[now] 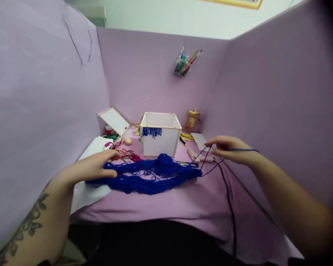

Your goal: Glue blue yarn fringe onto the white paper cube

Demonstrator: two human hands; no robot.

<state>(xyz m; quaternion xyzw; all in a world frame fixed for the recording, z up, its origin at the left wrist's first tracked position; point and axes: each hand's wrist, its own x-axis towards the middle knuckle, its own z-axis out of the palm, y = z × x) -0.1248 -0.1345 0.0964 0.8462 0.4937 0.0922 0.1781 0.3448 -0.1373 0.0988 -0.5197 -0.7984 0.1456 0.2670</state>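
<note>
A loose skein of deep blue yarn lies stretched across the front of the pink cloth. My left hand is at the skein's left end, thumb and fingers apart; whether it presses on the strands I cannot tell. Raised to the right of the skein, my right hand pinches blue yarn strands that run down to the skein's right end. One strand also passes across the back of this hand towards the wrist. Behind the skein stands an open white box with blue yarn loops along the top of its front face.
A pink glue gun with a black cord lies right of the skein. A framed white panel leans at back left, near magenta yarn. A brown cup stands at back right. Lilac walls enclose three sides.
</note>
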